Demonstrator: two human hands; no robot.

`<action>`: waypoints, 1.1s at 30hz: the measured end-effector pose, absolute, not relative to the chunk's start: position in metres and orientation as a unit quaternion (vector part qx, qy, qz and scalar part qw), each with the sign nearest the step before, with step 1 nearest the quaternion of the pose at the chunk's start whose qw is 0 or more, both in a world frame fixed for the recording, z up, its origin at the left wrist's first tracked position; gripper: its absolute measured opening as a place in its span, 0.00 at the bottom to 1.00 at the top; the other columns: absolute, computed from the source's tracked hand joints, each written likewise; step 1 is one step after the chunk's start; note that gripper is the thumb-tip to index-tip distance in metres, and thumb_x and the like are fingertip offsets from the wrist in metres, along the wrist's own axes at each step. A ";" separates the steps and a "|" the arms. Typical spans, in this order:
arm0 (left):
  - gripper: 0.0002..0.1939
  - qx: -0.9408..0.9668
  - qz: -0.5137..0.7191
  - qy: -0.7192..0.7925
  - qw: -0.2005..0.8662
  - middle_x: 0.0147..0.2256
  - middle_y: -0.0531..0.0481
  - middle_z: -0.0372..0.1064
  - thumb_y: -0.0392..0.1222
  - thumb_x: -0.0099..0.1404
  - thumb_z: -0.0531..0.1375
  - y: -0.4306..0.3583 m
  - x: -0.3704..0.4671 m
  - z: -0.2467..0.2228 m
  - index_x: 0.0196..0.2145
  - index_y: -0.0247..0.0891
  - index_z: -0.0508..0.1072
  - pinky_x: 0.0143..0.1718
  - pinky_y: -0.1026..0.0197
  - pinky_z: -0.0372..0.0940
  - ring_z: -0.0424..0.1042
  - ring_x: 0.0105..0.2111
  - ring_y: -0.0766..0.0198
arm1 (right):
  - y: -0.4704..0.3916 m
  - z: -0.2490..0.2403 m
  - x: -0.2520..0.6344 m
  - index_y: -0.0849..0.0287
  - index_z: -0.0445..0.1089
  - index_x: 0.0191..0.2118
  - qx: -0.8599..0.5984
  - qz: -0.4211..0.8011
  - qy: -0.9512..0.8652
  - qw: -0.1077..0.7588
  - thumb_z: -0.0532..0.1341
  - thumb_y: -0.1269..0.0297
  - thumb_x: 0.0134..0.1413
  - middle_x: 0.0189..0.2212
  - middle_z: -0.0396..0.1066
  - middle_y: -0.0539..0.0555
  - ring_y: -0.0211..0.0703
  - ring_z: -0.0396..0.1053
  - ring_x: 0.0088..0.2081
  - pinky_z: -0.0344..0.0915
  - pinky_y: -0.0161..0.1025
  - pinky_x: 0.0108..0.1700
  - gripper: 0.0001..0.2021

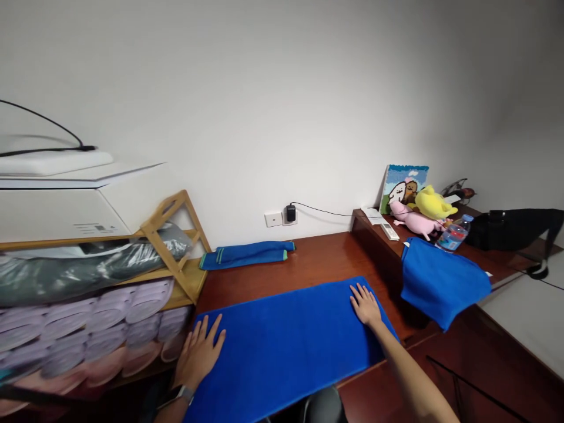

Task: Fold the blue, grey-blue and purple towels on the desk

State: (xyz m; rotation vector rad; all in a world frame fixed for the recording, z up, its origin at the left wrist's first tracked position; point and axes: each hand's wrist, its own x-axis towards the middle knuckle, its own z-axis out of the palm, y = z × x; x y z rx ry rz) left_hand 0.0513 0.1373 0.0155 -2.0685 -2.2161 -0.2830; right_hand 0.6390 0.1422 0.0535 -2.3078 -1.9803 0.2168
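Note:
A plain blue towel [291, 341] lies spread out flat on the reddish-brown wooden desk, its near edge reaching the desk's front. My left hand [202, 346], with a watch on its wrist, rests on the towel's left side with fingers spread. Near the far right corner of the towel, my right hand [365, 304] lies flat with its fingers apart. Neither hand grips anything. Behind the towel, folded darker blue cloths with green edging [247, 255] lie close to the wall.
Another blue cloth [440, 279] hangs over the raised right-hand surface, beside a water bottle [455, 234], a pink plush toy [414, 219], a yellow plush toy [434, 202] and a remote [390, 231]. On the left, a wooden rack [176, 247] holds several slippers [110, 308] and a white box [66, 208].

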 end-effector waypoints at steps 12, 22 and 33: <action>0.34 -0.698 -0.105 -0.703 0.087 0.66 0.36 0.68 0.59 0.72 0.48 0.178 0.056 0.048 0.68 0.41 0.69 0.66 0.39 0.60 0.65 0.66 0.41 | 0.177 0.050 0.647 0.46 0.63 0.72 -0.784 0.012 -0.618 0.051 0.49 0.46 0.70 0.73 0.59 0.54 0.56 0.56 0.71 0.52 0.53 0.70 0.30; 0.37 -0.733 -0.125 -0.669 0.010 0.73 0.40 0.57 0.63 0.74 0.48 0.178 0.010 0.014 0.72 0.41 0.62 0.72 0.41 0.54 0.57 0.73 0.48 | 0.198 0.029 0.664 0.45 0.44 0.79 -0.781 0.048 -0.623 -0.007 0.39 0.45 0.74 0.79 0.42 0.48 0.49 0.40 0.78 0.39 0.54 0.76 0.33; 0.40 -0.726 -0.136 -0.674 0.003 0.75 0.43 0.53 0.65 0.74 0.47 0.167 0.019 0.019 0.74 0.42 0.56 0.74 0.42 0.50 0.53 0.74 0.50 | 0.198 0.087 0.496 0.62 0.61 0.73 -0.688 -0.012 -0.719 0.099 0.48 0.63 0.69 0.75 0.55 0.60 0.55 0.48 0.75 0.41 0.56 0.76 0.30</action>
